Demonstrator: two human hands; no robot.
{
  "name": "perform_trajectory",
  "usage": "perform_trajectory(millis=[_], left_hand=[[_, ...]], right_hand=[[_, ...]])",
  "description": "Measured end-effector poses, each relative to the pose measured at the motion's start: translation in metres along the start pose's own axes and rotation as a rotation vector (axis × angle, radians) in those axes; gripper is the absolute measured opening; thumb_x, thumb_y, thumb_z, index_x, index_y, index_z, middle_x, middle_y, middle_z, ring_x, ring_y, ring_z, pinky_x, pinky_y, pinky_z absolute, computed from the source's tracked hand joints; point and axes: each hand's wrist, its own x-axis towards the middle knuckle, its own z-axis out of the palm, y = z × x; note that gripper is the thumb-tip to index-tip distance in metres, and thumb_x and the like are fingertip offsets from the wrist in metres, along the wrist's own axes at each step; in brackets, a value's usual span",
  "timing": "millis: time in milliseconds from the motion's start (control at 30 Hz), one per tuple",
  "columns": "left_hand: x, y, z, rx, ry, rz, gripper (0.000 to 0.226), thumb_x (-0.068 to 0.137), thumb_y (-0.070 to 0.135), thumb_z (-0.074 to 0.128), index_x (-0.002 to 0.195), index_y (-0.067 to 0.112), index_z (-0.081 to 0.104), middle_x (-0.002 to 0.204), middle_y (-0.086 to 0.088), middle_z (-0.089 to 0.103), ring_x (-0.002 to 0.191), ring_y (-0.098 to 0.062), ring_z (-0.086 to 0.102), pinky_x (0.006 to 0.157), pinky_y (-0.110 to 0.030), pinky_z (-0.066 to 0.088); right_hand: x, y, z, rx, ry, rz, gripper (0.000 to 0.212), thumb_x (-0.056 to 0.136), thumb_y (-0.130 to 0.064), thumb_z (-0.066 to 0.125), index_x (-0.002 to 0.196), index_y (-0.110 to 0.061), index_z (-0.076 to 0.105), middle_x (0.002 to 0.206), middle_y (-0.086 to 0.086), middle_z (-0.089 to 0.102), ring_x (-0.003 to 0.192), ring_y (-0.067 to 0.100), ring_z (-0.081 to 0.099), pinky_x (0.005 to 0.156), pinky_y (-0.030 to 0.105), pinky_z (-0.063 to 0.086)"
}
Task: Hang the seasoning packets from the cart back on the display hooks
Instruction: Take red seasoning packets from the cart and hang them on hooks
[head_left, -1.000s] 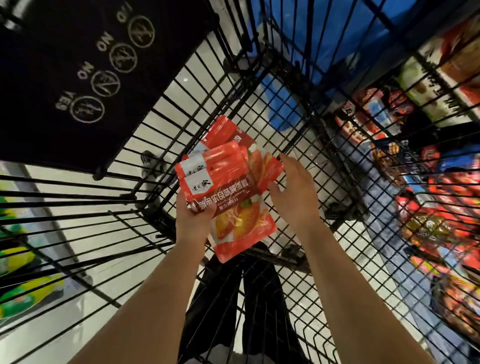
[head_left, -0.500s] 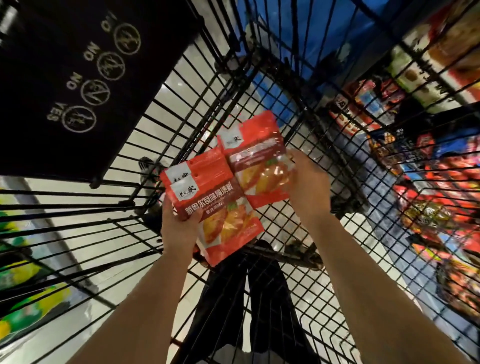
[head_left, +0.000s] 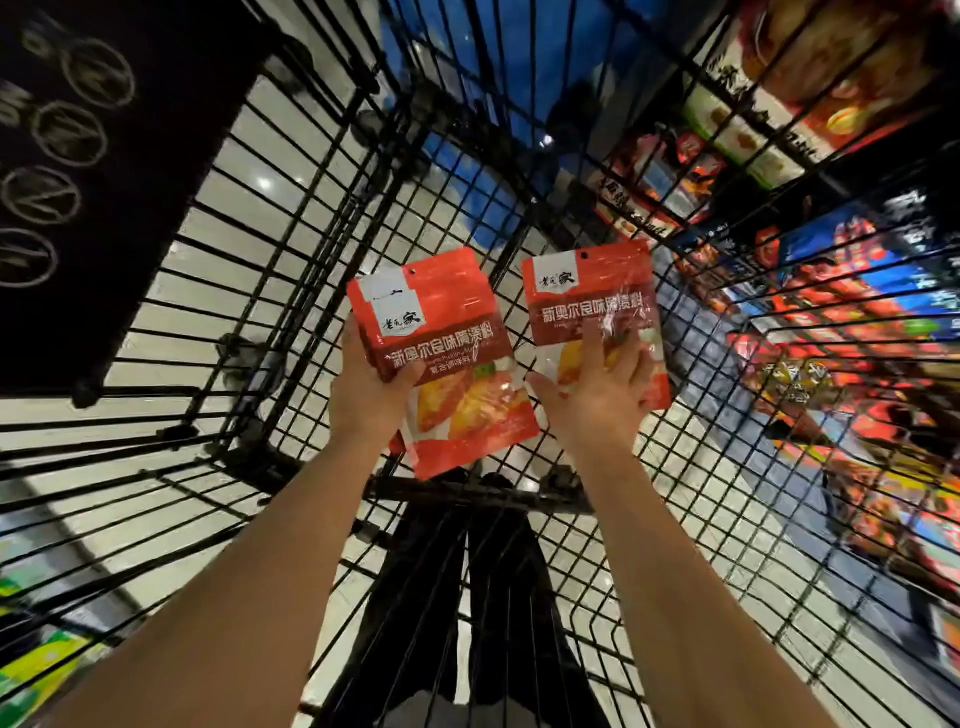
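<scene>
My left hand grips a small stack of red seasoning packets by their left edge, thumb across the front; a second packet's edge shows behind the front one. My right hand holds a single red seasoning packet upright, fingers spread over its lower front. Each packet has a hang hole at its top. Both hands are raised above the black wire cart, whose basket floor below them holds no packets that I can see. No display hooks are plainly visible.
A black child-seat flap with round symbols fills the upper left. Shelves of colourful packaged goods run along the right behind the cart's wire side. Pale floor tiles show through the mesh. My dark trouser legs stand under the cart's near end.
My right hand has pulled one packet off the bunch and moved it right, apart from the stack in my left hand. Both hands have risen and the packets now stand upright.
</scene>
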Motion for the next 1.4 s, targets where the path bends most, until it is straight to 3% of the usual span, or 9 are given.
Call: perform_trajectory(millis=[167,367,567,700,833,967,1100,1267,1400], left_hand=[[0.003,0.004,-0.004,-0.154,-0.038,-0.079,0.08,0.088,0.022,0.072,0.152,0.031,0.026,0.127,0.005,0.063,0.118,-0.019,0.061,0.104,-0.053,0.046],[-0.01,0.0,-0.007,-0.361,-0.092,-0.117,0.079,0.085,0.001,0.073,0.146,0.035,0.035,0.131,-0.009,0.06,0.12,-0.025,0.059,0.101,-0.056,0.048],[-0.026,0.019,-0.005,-0.555,-0.226,-0.116,0.073,0.077,0.052,0.073,0.141,0.051,0.038,0.136,0.008,0.06,0.123,-0.017,0.059,0.101,-0.05,0.049],[-0.024,0.028,0.002,-0.466,-0.247,-0.03,0.087,0.064,0.025,0.089,0.136,0.036,0.043,0.127,0.006,0.063,0.118,-0.014,0.061,0.106,-0.05,0.046],[-0.027,0.028,0.012,-0.324,-0.238,-0.013,0.1,0.075,0.002,0.081,0.15,0.037,0.025,0.13,0.01,0.058,0.106,-0.002,0.061,0.106,-0.053,0.044],[-0.033,0.037,0.009,-0.284,-0.29,0.002,0.107,0.078,0.003,0.079,0.152,0.047,0.016,0.142,0.011,0.051,0.127,-0.012,0.052,0.109,-0.058,0.039],[-0.053,0.061,-0.016,-0.325,-0.382,-0.033,0.109,0.073,0.001,0.081,0.149,0.051,0.021,0.137,0.007,0.058,0.125,-0.016,0.055,0.104,-0.065,0.04],[-0.114,0.119,-0.046,-0.545,-0.482,-0.012,0.094,0.066,0.002,0.077,0.141,0.042,0.039,0.116,0.0,0.068,0.11,-0.021,0.065,0.096,-0.053,0.05],[-0.176,0.151,-0.048,-0.574,-0.626,0.016,0.079,0.076,0.022,0.083,0.14,0.039,0.039,0.131,-0.004,0.063,0.114,-0.029,0.065,0.095,-0.057,0.051]], right_hand=[[0.008,-0.009,0.003,0.025,-0.047,0.044,0.092,0.086,-0.036,0.068,0.154,-0.035,0.006,0.162,0.015,-0.01,0.148,0.042,-0.009,0.113,0.07,0.013],[-0.013,0.002,-0.015,0.181,0.064,-0.217,0.075,0.078,-0.041,0.048,0.15,-0.027,0.032,0.153,0.01,0.035,0.138,0.037,0.035,0.11,0.055,0.036],[-0.069,-0.053,0.005,0.205,-0.196,-0.373,0.074,0.08,-0.061,0.03,0.149,-0.035,0.029,0.155,-0.001,0.036,0.12,0.031,0.057,0.097,0.042,0.049],[-0.068,-0.05,-0.001,0.536,-0.341,-0.208,0.061,0.091,-0.033,0.063,0.146,-0.041,0.038,0.137,-0.018,0.046,0.117,0.01,0.054,0.093,0.025,0.043],[-0.064,-0.03,-0.011,0.911,-0.548,-0.049,0.075,0.086,0.013,0.059,0.141,-0.032,0.036,0.118,-0.012,0.057,0.091,-0.013,0.061,0.071,0.005,0.047],[-0.067,-0.023,-0.023,0.807,-0.355,-0.11,0.067,0.082,0.01,0.063,0.125,-0.039,0.045,0.105,-0.02,0.057,0.088,-0.008,0.058,0.07,0.004,0.043],[-0.085,-0.011,-0.051,0.693,-0.161,-0.089,0.089,0.081,-0.024,0.079,0.151,-0.036,0.025,0.142,-0.009,0.042,0.126,0.009,0.047,0.1,0.031,0.047],[-0.148,0.011,-0.11,1.096,-0.157,-0.069,0.1,0.069,-0.046,0.084,0.15,-0.044,0.025,0.125,-0.02,0.061,0.099,-0.001,0.065,0.08,0.019,0.053],[-0.208,0.023,-0.143,1.386,0.109,-0.064,0.085,0.057,-0.04,0.082,0.135,-0.048,0.049,0.129,-0.006,0.064,0.111,0.018,0.061,0.1,0.05,0.047]])
